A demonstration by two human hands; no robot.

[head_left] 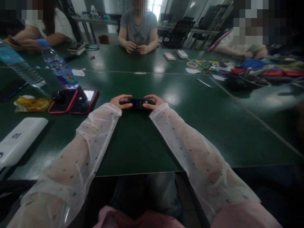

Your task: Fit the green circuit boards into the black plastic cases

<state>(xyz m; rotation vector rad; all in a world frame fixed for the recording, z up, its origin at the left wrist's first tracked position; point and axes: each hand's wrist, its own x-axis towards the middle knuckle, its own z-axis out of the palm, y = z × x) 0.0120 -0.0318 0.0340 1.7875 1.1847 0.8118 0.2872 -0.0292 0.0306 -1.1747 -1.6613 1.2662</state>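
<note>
A small black device with a dark face and tiny pale marks lies lengthwise between my hands, just above or on the green table. My left hand grips its left end, thumb in front and fingers behind. At the right end my right hand holds it the same way, the thumb near a small light mark. Sheer white dotted sleeves cover both forearms.
Left of my hands are two red-cased phones, a yellow packet, a white power bank and water bottles. A pen and a cable pile lie right. Several people sit around the table.
</note>
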